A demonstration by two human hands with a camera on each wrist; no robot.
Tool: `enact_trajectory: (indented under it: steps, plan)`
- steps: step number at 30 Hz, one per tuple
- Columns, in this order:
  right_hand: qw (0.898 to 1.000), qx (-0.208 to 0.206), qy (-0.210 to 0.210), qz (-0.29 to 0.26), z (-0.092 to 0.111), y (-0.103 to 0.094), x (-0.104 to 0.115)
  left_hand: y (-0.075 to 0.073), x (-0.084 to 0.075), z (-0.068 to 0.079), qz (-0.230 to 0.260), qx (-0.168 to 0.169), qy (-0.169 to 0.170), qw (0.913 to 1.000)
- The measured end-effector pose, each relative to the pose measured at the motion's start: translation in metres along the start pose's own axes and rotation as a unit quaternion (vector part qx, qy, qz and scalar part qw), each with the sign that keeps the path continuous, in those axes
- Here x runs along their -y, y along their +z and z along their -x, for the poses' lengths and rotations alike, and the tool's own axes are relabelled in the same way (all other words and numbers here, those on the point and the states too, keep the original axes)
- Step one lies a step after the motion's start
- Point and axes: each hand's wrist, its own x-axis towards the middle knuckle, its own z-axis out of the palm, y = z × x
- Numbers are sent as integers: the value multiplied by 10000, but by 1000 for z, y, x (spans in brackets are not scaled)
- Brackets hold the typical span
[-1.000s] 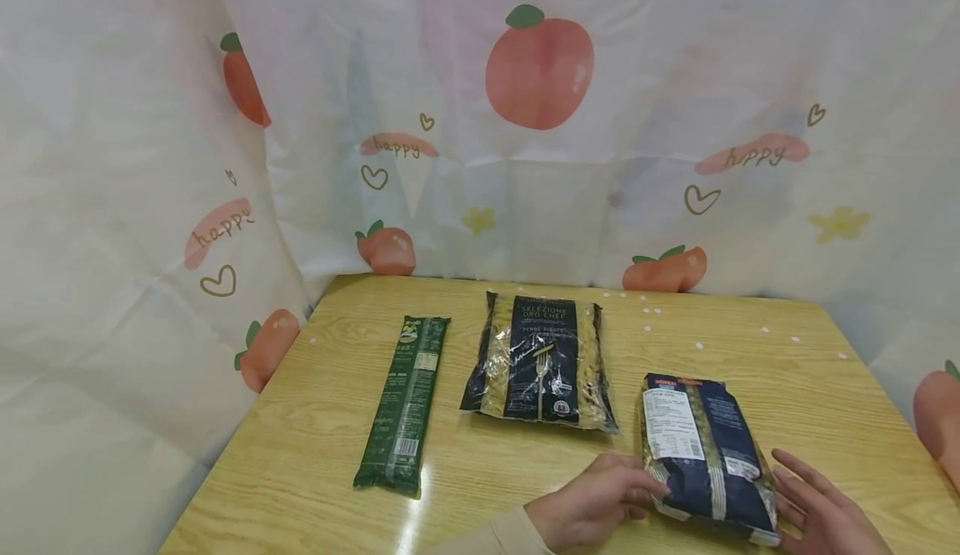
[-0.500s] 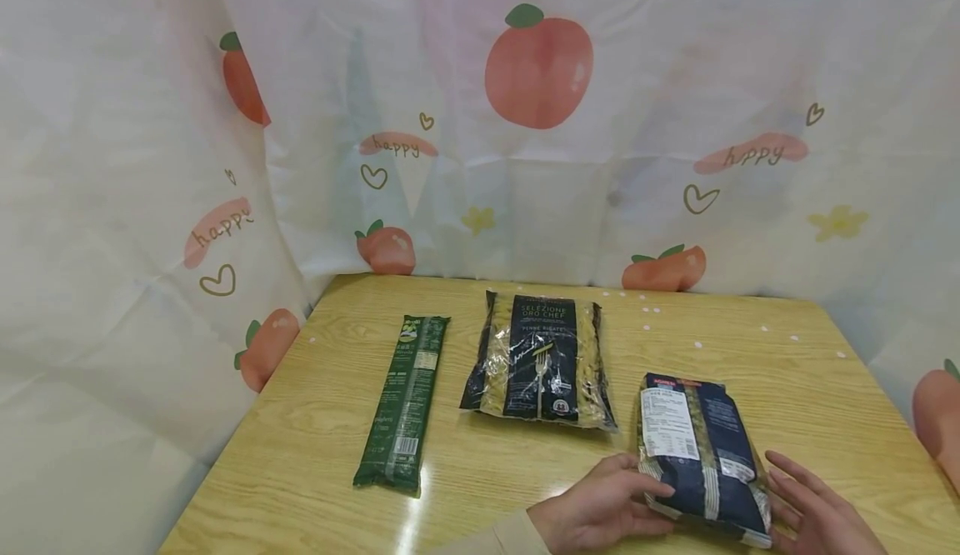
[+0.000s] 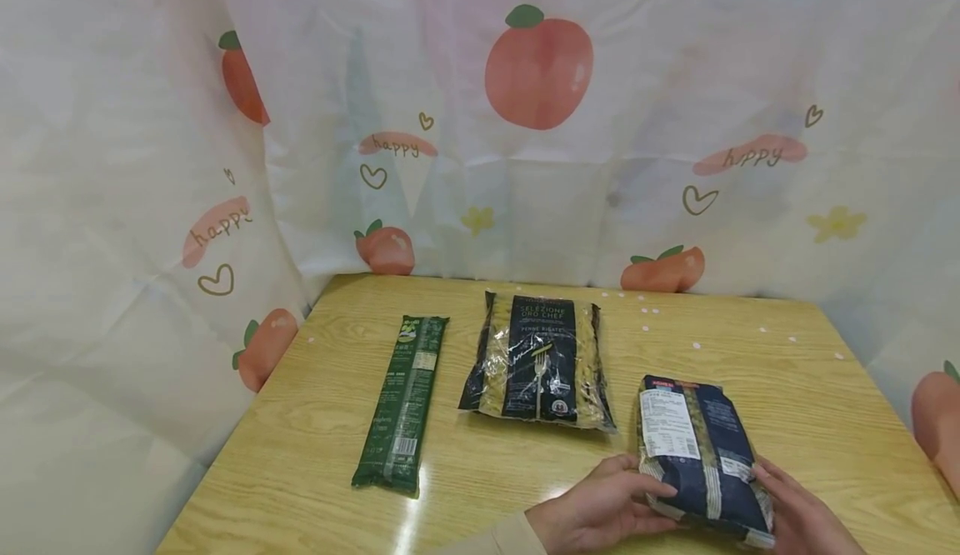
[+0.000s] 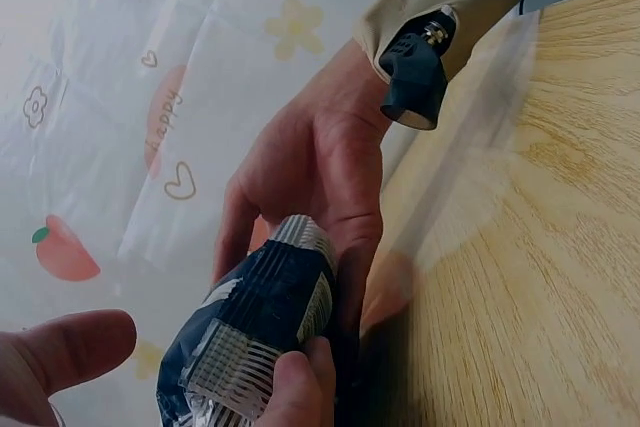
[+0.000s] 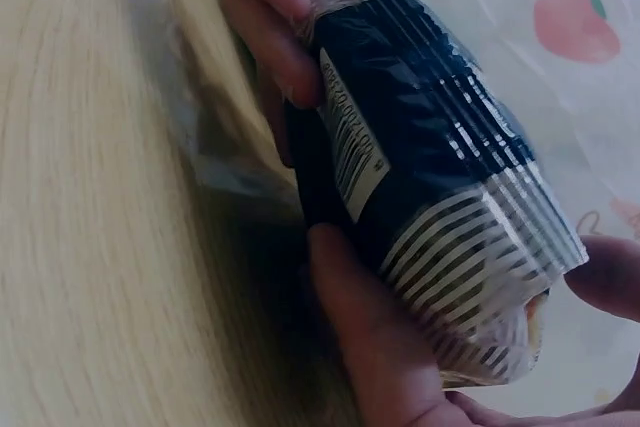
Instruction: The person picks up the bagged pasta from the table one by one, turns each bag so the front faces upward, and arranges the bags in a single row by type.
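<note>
A navy bag of pasta (image 3: 733, 434) with a white label (image 3: 667, 422) is at the front right in the head view, its back face upward. My left hand (image 3: 596, 505) grips its near left corner, thumb on top and fingers underneath. On its right side my right hand (image 3: 806, 509) holds the bag, one digit reaching onto the top face by the edge. In the right wrist view the striped, crimped end (image 5: 470, 257) and a barcode (image 5: 352, 147) show between both hands, with fingers below the bag, close over the wood.
A black and clear bag of penne (image 3: 543, 363) lies at the middle of the wooden table (image 3: 255, 472). Left of it is a long green pasta pack (image 3: 401, 405). A white cloth (image 3: 630, 147) with printed fruit hangs around the back and sides. Small white spots (image 3: 651, 311) dot the far tabletop.
My right hand has closed in on the pasta bag's right side, from spread fingers to a hold. The left thumb has moved slightly further onto the bag. The other packs have stayed put.
</note>
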Motion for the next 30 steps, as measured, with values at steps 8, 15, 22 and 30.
enact_trajectory:
  steps: [8,15,22,30]
  plan:
    - [9998,-42,68,-175,-2,-2,-6,-1,0,3,-135,-134,-164,9997]
    - [9999,137,16,1,-1,-4,-9,-3,1,3,-360,-227,-319,9986]
    - [9940,-1089,53,123,-2,5,-14,-10,1,3,-595,-134,-587,9964]
    - [9924,-1182,125,333,-1,4,-15,-19,-1,7,-1134,180,-259,9931]
